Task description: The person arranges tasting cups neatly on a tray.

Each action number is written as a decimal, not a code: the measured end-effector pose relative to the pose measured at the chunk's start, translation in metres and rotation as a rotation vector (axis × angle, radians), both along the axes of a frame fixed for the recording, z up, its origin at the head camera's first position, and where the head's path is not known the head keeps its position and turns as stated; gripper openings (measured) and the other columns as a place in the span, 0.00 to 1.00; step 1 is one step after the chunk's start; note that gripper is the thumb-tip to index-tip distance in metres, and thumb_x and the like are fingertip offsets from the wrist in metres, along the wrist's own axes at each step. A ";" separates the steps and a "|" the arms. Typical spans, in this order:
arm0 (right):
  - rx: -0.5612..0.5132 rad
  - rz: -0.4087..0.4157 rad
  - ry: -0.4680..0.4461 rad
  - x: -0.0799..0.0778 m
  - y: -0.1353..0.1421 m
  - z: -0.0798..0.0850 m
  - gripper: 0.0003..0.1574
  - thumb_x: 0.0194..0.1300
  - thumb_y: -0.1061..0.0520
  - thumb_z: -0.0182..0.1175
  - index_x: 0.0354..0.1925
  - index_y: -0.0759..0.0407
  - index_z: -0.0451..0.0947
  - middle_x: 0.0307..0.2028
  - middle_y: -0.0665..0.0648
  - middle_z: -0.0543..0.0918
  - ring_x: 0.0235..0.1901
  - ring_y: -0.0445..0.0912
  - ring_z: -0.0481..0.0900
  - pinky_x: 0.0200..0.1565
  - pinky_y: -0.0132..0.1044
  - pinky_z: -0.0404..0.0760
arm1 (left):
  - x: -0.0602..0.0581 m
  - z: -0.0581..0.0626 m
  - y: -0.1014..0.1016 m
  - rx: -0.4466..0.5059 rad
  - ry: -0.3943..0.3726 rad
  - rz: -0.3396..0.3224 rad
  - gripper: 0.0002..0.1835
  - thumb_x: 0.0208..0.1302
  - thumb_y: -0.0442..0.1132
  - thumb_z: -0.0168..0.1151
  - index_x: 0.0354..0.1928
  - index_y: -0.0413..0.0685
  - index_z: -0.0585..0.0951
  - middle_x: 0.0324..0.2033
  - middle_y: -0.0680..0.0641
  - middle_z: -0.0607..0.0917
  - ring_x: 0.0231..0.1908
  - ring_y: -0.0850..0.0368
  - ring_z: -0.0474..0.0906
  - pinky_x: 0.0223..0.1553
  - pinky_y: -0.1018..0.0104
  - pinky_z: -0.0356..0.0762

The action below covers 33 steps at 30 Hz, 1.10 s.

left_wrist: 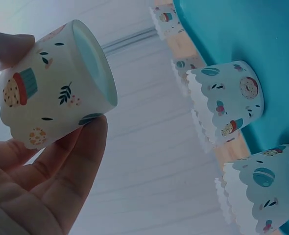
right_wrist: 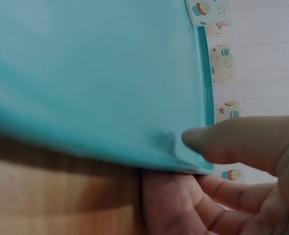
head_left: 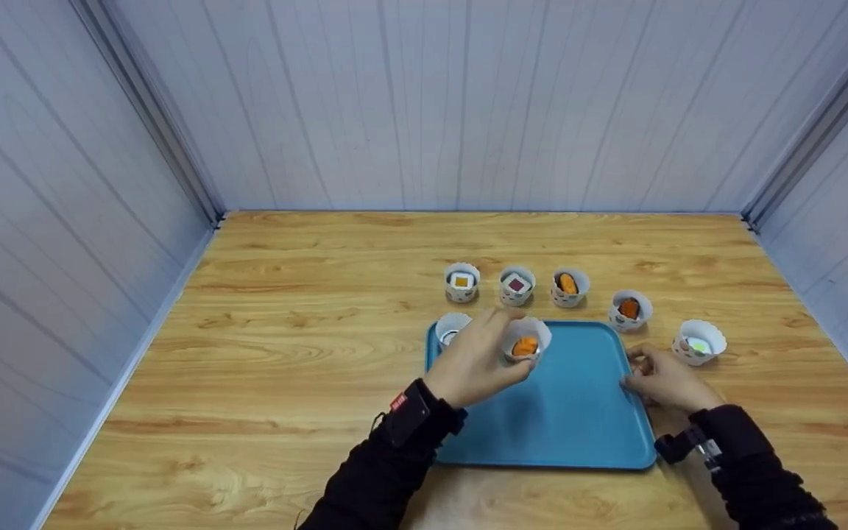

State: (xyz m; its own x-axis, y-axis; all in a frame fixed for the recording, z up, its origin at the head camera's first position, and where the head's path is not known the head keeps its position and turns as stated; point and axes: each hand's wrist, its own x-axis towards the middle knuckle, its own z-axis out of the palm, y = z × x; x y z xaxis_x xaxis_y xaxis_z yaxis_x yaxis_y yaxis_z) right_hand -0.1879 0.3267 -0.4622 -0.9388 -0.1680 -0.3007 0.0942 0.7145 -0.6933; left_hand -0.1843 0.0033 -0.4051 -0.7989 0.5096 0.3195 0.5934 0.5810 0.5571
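My left hand (head_left: 479,357) grips a white paper baking cup (left_wrist: 59,88) with cupcake prints, thumb on one side and fingers on the other. Raised over the blue tray (head_left: 571,412), the cup has an orange piece (head_left: 525,345) inside. Another paper cup (head_left: 452,325) stands at the tray's back left corner, partly behind my left hand. In the left wrist view two cups (left_wrist: 228,100) stand on the tray. My right hand (head_left: 667,379) holds the tray's right rim, thumb (right_wrist: 232,142) on the upper side and fingers (right_wrist: 171,200) beneath the edge.
Behind the tray stand several filled cups, including one with a yellow-centred square (head_left: 461,281), one with a dark red-centred square (head_left: 517,285) and one with an orange piece (head_left: 568,284). Farther right are two more cups (head_left: 699,343). White panels (head_left: 424,110) enclose the wooden table (head_left: 284,368).
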 end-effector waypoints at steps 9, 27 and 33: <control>0.201 0.040 0.271 -0.002 -0.025 0.034 0.31 0.71 0.53 0.55 0.64 0.70 0.66 0.38 0.63 0.81 0.29 0.47 0.76 0.31 0.41 0.70 | 0.006 -0.001 -0.004 -0.024 0.021 0.016 0.31 0.60 0.48 0.67 0.63 0.44 0.72 0.53 0.45 0.80 0.50 0.58 0.77 0.51 0.68 0.77; -0.271 0.361 0.488 0.014 -0.123 0.053 0.54 0.59 0.50 0.68 0.76 0.45 0.51 0.69 0.58 0.66 0.66 0.51 0.69 0.61 0.41 0.75 | 0.010 -0.001 -0.011 0.010 0.072 0.116 0.30 0.61 0.48 0.68 0.61 0.40 0.72 0.51 0.42 0.80 0.45 0.54 0.79 0.43 0.66 0.78; -0.107 0.315 0.678 0.013 -0.143 0.047 0.54 0.56 0.50 0.72 0.74 0.54 0.57 0.70 0.62 0.67 0.65 0.54 0.70 0.55 0.47 0.76 | 0.009 -0.001 -0.009 0.015 0.063 0.129 0.30 0.61 0.48 0.67 0.61 0.40 0.73 0.51 0.42 0.80 0.45 0.55 0.80 0.43 0.66 0.78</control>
